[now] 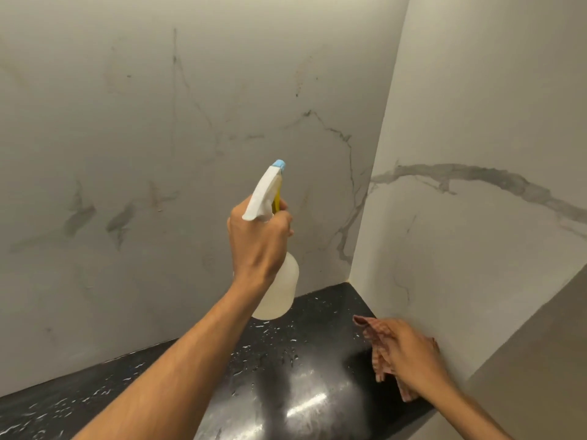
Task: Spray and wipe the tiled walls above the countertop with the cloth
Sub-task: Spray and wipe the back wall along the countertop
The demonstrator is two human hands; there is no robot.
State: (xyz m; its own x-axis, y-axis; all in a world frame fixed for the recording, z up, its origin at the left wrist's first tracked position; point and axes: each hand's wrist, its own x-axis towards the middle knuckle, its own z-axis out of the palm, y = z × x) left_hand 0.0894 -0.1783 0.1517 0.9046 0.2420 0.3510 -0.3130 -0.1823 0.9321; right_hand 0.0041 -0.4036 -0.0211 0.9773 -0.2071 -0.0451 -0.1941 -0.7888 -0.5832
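Note:
My left hand [259,238] grips a translucent white spray bottle [279,287] by its neck, fingers around the yellow trigger, the blue nozzle [280,165] aimed up at the back marble-look tiled wall [158,138]. My right hand [409,354] presses a red-and-white checked cloth [379,341] low against the right tiled wall [470,217], just above the black countertop [301,376]. Part of the cloth is hidden under that hand.
The two walls meet in a corner [365,217] behind the bottle. The glossy black countertop carries water droplets and light glare. A plain beige surface [540,360] juts in at the lower right, close to my right forearm.

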